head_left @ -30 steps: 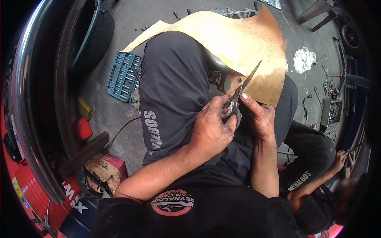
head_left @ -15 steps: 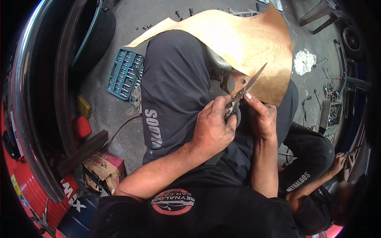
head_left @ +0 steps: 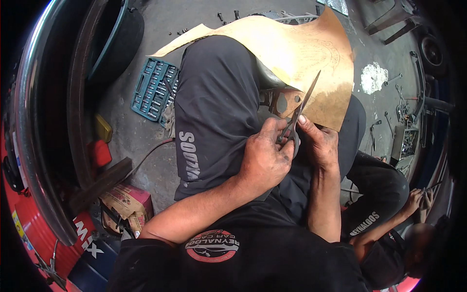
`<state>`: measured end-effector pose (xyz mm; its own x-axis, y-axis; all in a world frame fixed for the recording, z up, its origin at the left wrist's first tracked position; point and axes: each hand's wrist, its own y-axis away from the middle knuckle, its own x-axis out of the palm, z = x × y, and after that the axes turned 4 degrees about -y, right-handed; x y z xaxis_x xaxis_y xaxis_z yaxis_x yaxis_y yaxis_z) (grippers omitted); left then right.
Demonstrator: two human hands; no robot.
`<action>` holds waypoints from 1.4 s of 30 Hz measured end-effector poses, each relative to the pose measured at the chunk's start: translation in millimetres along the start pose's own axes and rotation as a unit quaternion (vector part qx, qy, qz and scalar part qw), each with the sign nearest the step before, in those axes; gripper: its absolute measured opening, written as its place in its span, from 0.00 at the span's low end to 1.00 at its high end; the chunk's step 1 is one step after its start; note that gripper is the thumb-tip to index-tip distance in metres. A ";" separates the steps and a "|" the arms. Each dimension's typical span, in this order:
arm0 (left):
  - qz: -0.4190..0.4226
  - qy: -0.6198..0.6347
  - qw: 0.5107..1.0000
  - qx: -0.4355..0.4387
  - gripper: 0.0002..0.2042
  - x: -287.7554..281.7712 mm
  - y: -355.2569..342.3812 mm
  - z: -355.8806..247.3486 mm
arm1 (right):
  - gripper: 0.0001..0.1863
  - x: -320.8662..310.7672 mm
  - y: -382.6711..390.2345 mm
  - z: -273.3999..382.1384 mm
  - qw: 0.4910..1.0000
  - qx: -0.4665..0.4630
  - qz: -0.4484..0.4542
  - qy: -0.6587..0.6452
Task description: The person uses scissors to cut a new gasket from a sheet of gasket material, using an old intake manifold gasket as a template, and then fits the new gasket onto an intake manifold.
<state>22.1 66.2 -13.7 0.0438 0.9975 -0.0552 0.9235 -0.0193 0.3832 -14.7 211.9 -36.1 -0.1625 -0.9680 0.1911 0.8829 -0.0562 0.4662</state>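
My left hand (head_left: pixel 266 155) is closed round the handles of the scissors (head_left: pixel 303 103), whose blades point up and away. My right hand (head_left: pixel 322 145) pinches the near edge of a large tan sheet of gasket paper (head_left: pixel 311 63), thumb on top, close beside the scissors' pivot. The sheet curves over my knees, and faint print shows on its right part. Just left of the blades, a brown flat piece with holes (head_left: pixel 287 102) lies partly under the sheet. The fingers under the sheet are hidden.
A teal socket set (head_left: pixel 154 91) lies open left of my knee. Bolts (head_left: pixel 220 17) are scattered beyond the sheet. Wrenches (head_left: pixel 389 121) and a metal tray (head_left: pixel 404 142) are on the floor at right. A co-worker (head_left: pixel 389 233) sits close at lower right. A chrome bumper (head_left: pixel 30 121) curves along the left.
The scissors have tilted more upright, and their blades look closer together. The tan sheet has shifted slightly left. Both hands keep their holds.
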 end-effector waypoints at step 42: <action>0.005 0.066 0.996 -0.056 0.19 -1.9 -11.1 11.7 | 0.17 -5.8 2.4 15.5 0.993 -0.015 0.001 -0.114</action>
<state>16.3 63.8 -28.6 -0.0042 0.9977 0.0681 0.8742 -0.0295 0.4847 -18.4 221.2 -22.7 -0.2542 -0.8875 0.3844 0.8952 -0.0654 0.4409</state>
